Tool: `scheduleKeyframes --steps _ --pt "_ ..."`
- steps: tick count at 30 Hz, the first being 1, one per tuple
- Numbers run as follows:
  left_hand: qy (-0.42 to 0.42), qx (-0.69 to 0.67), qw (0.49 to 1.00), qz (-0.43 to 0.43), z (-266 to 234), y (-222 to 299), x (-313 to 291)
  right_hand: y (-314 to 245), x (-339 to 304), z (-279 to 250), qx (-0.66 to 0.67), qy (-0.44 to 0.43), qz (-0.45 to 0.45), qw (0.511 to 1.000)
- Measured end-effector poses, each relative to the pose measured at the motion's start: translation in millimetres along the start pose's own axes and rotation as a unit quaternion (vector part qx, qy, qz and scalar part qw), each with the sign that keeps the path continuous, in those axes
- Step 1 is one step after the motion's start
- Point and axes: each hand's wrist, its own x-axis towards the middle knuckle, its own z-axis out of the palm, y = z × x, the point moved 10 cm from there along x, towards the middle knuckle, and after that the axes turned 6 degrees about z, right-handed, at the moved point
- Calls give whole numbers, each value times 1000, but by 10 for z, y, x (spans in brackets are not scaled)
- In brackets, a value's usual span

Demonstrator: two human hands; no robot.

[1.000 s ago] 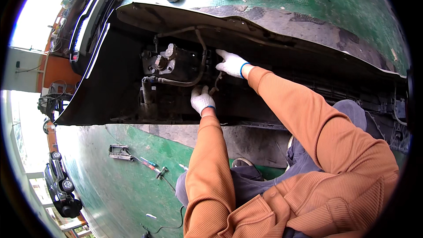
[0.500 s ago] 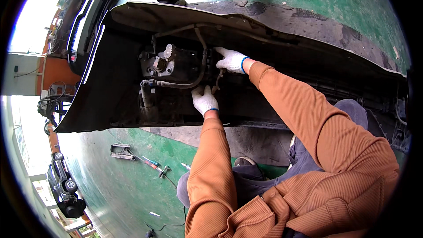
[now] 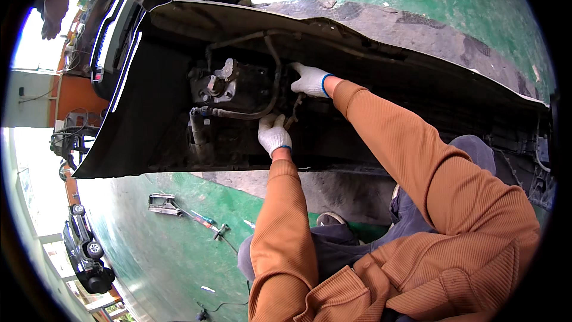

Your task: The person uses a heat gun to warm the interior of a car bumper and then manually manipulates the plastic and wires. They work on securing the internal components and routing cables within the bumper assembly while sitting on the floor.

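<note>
A large dark bumper shell lies with its hollow inside turned up. Within it sits a black unit with a silver metal bracket, and a bent hose curves around it. White knitted gloves cover both my hands. My right hand reaches over the unit's right edge, fingers closed around a dark part there. Just below the hose's bend, my left hand has its fingers curled; its fingertips and whatever they pinch are hidden. A short brown wire hangs between the hands.
Another person's dark-clothed arm and hand show at the upper left, beyond the shell. Tools with a cable and a metal frame piece lie on the green floor. A dark mat runs under the shell.
The other person has moved left and bent down; a bare hand now shows at upper left. My left hand has shifted slightly left. My right hand is almost unmoved.
</note>
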Motion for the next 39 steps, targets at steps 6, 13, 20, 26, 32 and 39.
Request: scheduleKeyframes --steps 6,13,20,26,32,39 --pt "-17 99 995 -1 -20 127 -32 -3 -32 66 -1 -51 38 998" --pt "8 553 827 98 -154 709 65 -22 93 76 -33 -44 15 998" --pt "19 520 851 66 -113 695 79 40 179 79 -56 -2 6 998" --pt "52 541 836 72 -149 539 55 73 190 159 -21 -8 5 1000" --pt "30 548 830 104 -5 628 105 117 225 121 -14 14 -3 1000" --pt "-76 507 850 121 73 568 109 180 39 59 64 -93 53 992"
